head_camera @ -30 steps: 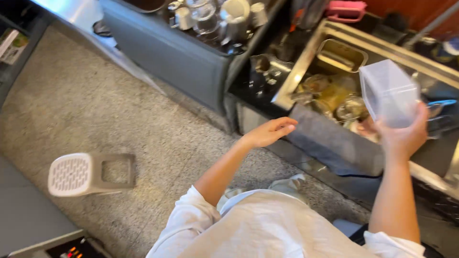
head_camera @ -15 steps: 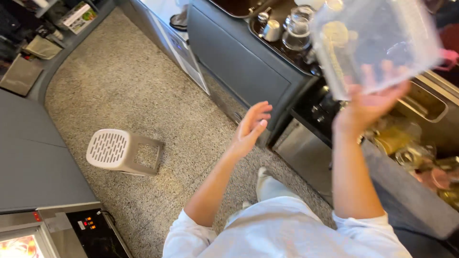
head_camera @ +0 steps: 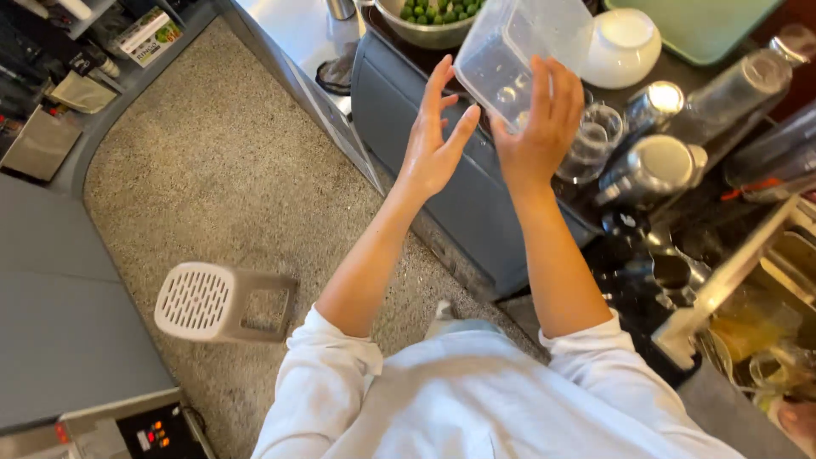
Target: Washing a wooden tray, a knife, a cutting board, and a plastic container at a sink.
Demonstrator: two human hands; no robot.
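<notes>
White shirt, sleeves pushed up

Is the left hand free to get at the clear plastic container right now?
Probably yes: the left hand is open beside the clear plastic container, which the right hand holds up, with nothing between them.

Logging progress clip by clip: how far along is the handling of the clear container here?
Done: the clear plastic container is lifted, gripped by the right hand. In hand: it hangs above the grey counter; the left hand is open beside it, apart. Left: it is not yet set down anywhere.
</notes>
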